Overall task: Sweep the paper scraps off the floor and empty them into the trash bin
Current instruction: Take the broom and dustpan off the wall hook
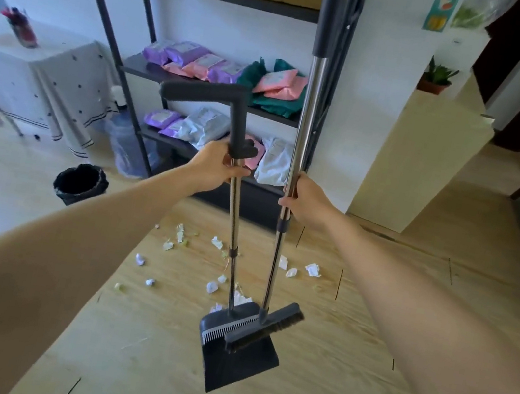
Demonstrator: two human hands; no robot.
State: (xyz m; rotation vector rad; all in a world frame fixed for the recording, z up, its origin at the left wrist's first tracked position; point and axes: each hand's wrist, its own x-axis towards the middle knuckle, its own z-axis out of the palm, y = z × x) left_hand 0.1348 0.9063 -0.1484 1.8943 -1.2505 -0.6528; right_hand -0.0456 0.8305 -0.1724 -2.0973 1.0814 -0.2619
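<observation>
On the pale wooden floor (366,337), crumpled white paper scraps (312,270) lie scattered just beyond a dark plastic dustpan (239,363). A broom (264,330) with stiff dark bristles lies across the dustpan's white comb teeth. Both have shiny metal poles. The left hand (218,167) is curled around the dustpan pole under its angled grip. The right hand (303,201) grips the broom pole. Far left stands a round trash bin (80,184) lined with a black bag; its inside is too dark to tell.
</observation>
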